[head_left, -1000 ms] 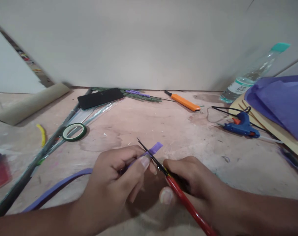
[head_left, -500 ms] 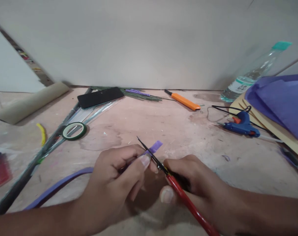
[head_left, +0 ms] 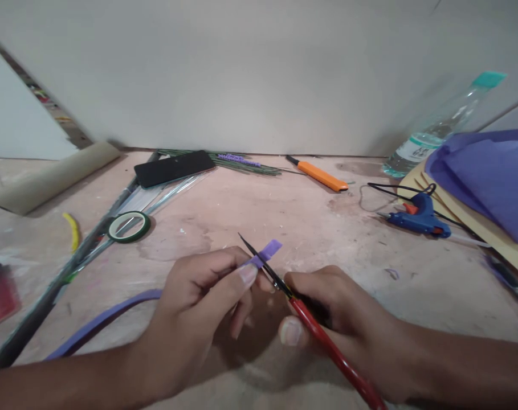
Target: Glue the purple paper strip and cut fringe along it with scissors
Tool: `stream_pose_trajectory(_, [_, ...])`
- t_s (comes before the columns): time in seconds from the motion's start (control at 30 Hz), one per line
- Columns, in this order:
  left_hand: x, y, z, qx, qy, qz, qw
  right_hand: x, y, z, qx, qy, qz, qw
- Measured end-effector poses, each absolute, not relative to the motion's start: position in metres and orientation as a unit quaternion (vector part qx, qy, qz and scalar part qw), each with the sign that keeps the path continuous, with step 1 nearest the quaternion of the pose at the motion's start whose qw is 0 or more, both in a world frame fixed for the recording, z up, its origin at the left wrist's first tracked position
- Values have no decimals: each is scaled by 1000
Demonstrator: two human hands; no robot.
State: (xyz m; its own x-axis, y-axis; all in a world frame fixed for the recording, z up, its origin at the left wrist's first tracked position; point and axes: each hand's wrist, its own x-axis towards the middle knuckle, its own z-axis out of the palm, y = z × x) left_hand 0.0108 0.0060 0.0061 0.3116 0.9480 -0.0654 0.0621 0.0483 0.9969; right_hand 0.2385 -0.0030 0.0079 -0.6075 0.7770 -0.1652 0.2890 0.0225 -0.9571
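My left hand (head_left: 207, 302) pinches a narrow purple strip (head_left: 272, 249) between thumb and fingers. The strip's short end sticks out past my fingertips, while its long tail loops back across the table to the left of my wrist. My right hand (head_left: 339, 319) grips red-handled scissors (head_left: 318, 333), with the thumb lying along the near side. Their dark blades point up and left and cross the strip just beyond my left thumb. Whether the strip is cut through cannot be seen.
At the left lie a cardboard tube (head_left: 53, 179), a dark green tape roll (head_left: 129, 226) and a black phone (head_left: 175, 169) over thin green stems (head_left: 267, 169). An orange cutter (head_left: 322, 176), a blue glue gun (head_left: 421, 216), a bottle (head_left: 425, 145) and purple sheets (head_left: 485, 176) lie at the back and right.
My left thumb has shifted slightly left, and more of the purple strip shows between it and the blades. The scissors have moved very little.
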Motion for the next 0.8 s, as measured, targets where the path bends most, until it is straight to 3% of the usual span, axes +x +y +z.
stream_pose_trajectory(0.8, [13,7,11,649,461,379,472,237,-3,3,-393,-698,560,210])
